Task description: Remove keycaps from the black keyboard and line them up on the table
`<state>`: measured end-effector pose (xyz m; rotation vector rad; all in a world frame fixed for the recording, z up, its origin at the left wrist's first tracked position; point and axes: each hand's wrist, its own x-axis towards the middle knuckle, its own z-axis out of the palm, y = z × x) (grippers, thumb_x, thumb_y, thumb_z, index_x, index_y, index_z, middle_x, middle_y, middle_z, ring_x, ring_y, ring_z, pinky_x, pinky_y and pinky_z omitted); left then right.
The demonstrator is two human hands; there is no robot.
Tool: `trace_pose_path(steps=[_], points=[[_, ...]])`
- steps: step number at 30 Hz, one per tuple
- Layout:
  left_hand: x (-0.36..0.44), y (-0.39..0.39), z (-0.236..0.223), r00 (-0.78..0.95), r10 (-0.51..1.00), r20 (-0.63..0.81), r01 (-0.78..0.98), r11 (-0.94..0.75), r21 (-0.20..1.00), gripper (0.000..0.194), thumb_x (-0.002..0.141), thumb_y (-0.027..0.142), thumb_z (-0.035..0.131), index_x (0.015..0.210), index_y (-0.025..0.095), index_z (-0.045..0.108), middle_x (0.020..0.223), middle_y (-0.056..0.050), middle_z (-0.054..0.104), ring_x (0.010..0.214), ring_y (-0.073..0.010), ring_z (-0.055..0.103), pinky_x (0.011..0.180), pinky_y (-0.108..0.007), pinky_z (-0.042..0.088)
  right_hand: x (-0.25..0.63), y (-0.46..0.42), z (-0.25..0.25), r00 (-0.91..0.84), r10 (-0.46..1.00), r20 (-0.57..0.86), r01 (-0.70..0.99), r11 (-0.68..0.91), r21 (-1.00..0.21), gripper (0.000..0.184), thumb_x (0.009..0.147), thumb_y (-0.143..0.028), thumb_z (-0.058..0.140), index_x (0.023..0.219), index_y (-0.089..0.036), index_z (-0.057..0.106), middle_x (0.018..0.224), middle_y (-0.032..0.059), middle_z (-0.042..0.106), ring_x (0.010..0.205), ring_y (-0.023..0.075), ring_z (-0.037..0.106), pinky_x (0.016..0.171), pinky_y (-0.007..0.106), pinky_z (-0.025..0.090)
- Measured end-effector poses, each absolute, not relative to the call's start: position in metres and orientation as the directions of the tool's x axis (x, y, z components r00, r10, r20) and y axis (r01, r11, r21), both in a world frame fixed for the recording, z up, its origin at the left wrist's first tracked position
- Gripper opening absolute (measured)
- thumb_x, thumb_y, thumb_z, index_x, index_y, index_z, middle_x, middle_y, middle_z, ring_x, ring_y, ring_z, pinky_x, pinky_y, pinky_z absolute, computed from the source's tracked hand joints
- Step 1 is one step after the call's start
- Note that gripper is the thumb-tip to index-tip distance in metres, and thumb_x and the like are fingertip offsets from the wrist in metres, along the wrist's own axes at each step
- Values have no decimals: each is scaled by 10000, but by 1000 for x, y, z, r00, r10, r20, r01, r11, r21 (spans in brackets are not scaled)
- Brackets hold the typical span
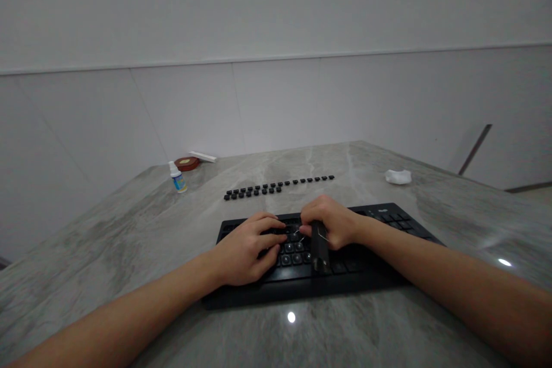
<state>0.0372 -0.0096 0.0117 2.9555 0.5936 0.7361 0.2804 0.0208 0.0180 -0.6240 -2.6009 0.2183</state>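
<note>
A black keyboard (276, 288) lies on the table, and several key positions near its middle-left show bare switches (286, 259) with the caps off. My left hand (252, 247) rests over the keyboard's left part, fingers stretched out and slightly apart on it. Closed in my right hand (330, 221) is a black keycap puller (319, 247) with thin wire ends, tilted over the keys. One wire reaches toward a key between my hands; whether it hooks that key I cannot tell. Behind the keyboard, removed black keycaps (265, 187) stand in two rows.
To the left stands a small white spray bottle (177, 178) with a blue label. Near it are a round brown case (187, 164) and a flat white strip (202, 156). A crumpled white cloth or tissue (398, 177) lies at the right. A pale wall (276, 103) rises behind the table.
</note>
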Motion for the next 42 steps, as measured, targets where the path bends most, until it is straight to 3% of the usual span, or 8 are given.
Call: trace_pose_path(steps=[4, 9, 16, 29, 38, 42], points=[[38, -10, 11, 797, 378, 470, 346, -925, 158, 271, 868, 125, 475, 1067, 120, 658, 1117, -127, 619, 1089, -233, 546, 937, -408, 505, 276, 18, 15, -758, 455, 468, 399, 890, -220, 278, 827, -236, 488, 556, -186, 443, 532, 7, 492, 506, 102, 419, 517, 236, 291], [39, -10, 13, 802, 374, 466, 345, -927, 151, 278, 869, 129, 471, 1081, 126, 651, 1113, -123, 621, 1082, -235, 542, 931, -416, 505, 272, 15, 16, -803, 407, 435, 372, 913, -169, 259, 799, -198, 511, 553, -185, 432, 525, -1, 490, 485, 95, 392, 498, 240, 264], [37, -9, 11, 811, 374, 450, 342, -927, 155, 296, 883, 154, 467, 1125, 147, 637, 1139, -125, 610, 1105, -247, 533, 929, -452, 500, 276, 18, 14, -761, 412, 500, 414, 903, -115, 282, 829, -220, 490, 553, -186, 447, 523, 3, 490, 490, 100, 405, 504, 249, 265], [38, -10, 12, 804, 392, 448, 338, -920, 198, 243, 870, 151, 463, 1055, 150, 620, 1104, -117, 616, 1088, -241, 538, 930, -442, 497, 272, 16, 16, -804, 448, 391, 406, 894, -189, 269, 810, -220, 496, 548, -187, 441, 523, 5, 496, 490, 100, 401, 502, 237, 285], [39, -11, 15, 810, 390, 438, 345, -921, 183, 241, 856, 140, 470, 1040, 140, 626, 1081, -116, 623, 1066, -233, 549, 917, -419, 506, 273, 19, 13, -754, 543, 369, 392, 823, -411, 329, 795, -231, 499, 494, -184, 372, 462, -44, 368, 433, 69, 308, 463, 222, 254], [38, -10, 14, 806, 390, 446, 340, -921, 191, 248, 859, 145, 466, 1050, 152, 625, 1088, -116, 624, 1067, -239, 550, 916, -431, 506, 271, 16, 11, -783, 505, 362, 371, 847, -380, 300, 802, -239, 505, 520, -183, 419, 482, -29, 420, 459, 81, 358, 477, 225, 272]])
